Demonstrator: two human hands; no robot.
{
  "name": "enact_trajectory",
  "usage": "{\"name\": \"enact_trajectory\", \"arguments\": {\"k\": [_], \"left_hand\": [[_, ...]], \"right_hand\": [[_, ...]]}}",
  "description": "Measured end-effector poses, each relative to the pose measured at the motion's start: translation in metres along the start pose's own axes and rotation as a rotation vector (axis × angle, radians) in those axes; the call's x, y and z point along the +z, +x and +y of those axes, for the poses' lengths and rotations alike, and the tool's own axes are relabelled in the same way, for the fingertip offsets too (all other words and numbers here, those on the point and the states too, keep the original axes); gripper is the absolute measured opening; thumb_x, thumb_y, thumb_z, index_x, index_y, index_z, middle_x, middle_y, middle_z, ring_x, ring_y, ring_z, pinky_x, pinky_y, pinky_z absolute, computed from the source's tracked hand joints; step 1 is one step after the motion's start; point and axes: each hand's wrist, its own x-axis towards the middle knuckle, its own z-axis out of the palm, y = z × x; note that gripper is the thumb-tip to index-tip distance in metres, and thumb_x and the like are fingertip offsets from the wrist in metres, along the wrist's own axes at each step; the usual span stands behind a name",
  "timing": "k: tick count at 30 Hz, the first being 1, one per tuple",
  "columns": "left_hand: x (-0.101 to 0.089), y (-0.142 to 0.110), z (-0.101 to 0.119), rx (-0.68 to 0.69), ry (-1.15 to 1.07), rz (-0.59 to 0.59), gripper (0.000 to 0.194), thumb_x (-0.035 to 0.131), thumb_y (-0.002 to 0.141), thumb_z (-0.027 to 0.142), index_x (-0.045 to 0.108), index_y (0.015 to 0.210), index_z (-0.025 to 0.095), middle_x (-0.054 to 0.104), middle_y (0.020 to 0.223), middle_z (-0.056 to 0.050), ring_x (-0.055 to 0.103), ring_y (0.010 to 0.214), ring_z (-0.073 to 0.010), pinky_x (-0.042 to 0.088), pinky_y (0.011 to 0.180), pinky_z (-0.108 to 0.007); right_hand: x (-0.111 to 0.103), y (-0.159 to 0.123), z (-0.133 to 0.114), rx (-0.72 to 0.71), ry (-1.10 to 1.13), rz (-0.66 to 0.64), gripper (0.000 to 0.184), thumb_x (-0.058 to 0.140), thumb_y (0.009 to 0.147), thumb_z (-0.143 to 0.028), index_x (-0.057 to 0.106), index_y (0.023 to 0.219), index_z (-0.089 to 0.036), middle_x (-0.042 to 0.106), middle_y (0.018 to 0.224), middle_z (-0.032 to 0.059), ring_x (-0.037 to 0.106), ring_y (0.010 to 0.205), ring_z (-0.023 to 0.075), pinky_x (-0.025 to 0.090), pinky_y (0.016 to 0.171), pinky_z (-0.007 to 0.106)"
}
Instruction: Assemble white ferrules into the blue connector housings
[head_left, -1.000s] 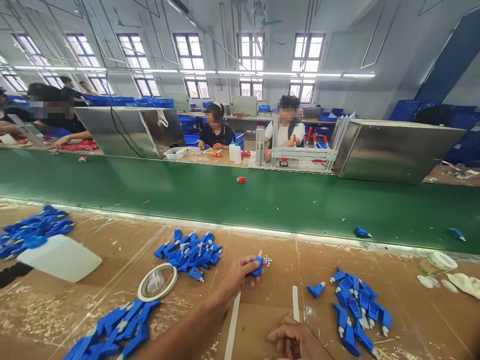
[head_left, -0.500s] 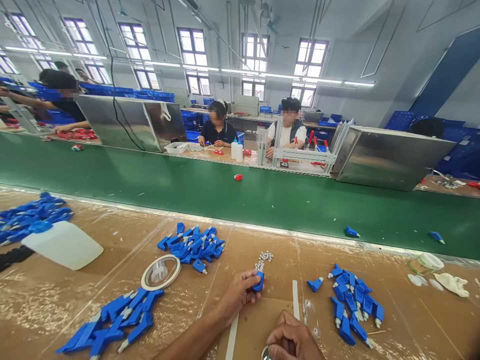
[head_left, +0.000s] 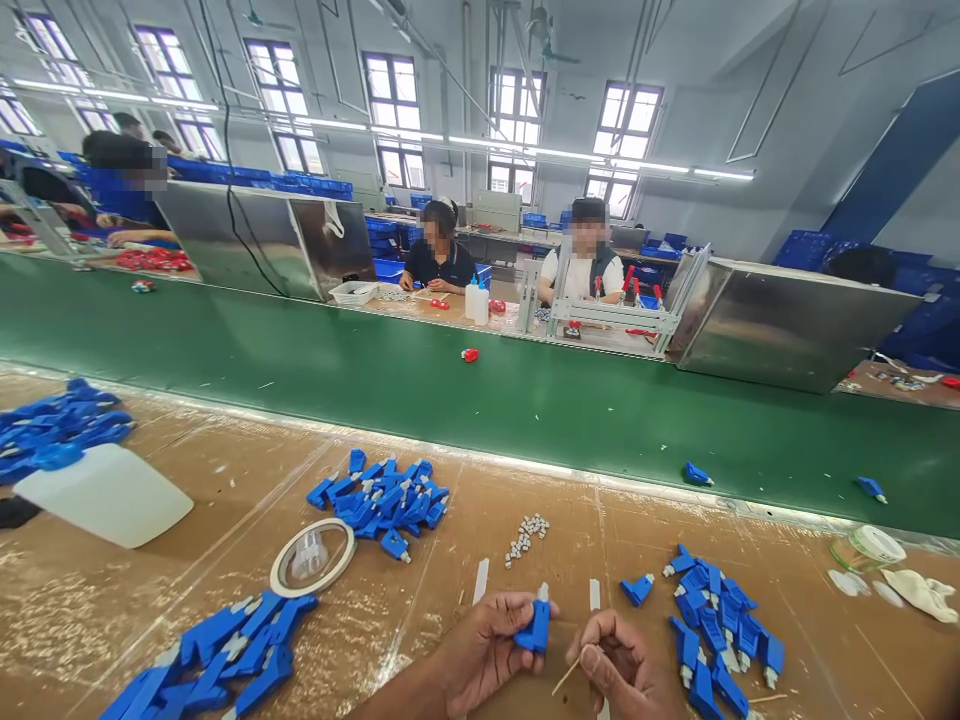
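My left hand [head_left: 491, 645] is closed on a small blue plastic part [head_left: 534, 632] with a pale grey tip pointing up. Just right of it, my right hand [head_left: 616, 660] pinches a thin wooden stick [head_left: 566, 678], angled down to the left. The stick is apart from the blue part. Small grey pieces [head_left: 527, 538] lie in a loose heap beyond my left hand. A single blue part [head_left: 637, 590] and a pile of similar parts [head_left: 724, 615] lie right of my right hand.
More blue piles [head_left: 386, 500] lie to the left, near a tape roll [head_left: 279, 578] and a white bottle [head_left: 109, 495]. A tub [head_left: 870, 548] stands at right. Beyond the bench runs a green conveyor [head_left: 375, 370] carrying a few parts; co-workers sit behind it.
My left hand has drawn back from the grey pieces with the blue part. My right hand has risen and the stick now shows in it; a round shiny thing near it has left view.
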Motion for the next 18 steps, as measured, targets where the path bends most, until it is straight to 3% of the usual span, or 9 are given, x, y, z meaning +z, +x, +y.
{"name": "enact_trajectory", "arguments": {"k": [7,18], "left_hand": [[0.001,0.002,-0.003,-0.035,0.001,-0.041,0.028,0.082,0.070,0.031,0.071,0.073,0.006,0.061,0.059,-0.004,0.055,0.045,-0.0074,0.043,0.051,-0.018],[0.002,0.001,-0.001,-0.082,0.018,-0.044,0.035,0.086,0.062,0.037,0.067,0.066,0.008,0.061,0.060,-0.004,0.055,0.046,-0.0077,0.043,0.051,-0.018]], "right_hand": [[0.016,0.009,-0.015,-0.163,-0.049,0.371,0.035,0.067,0.083,-0.056,0.069,0.078,-0.021,0.069,0.076,0.0041,0.061,0.066,0.0186,0.051,0.063,0.027],[0.025,0.015,-0.012,-0.300,-0.215,0.384,0.037,0.060,0.088,-0.057,0.070,0.075,-0.023,0.070,0.070,0.0032,0.066,0.069,0.0206,0.052,0.063,0.026]]}}
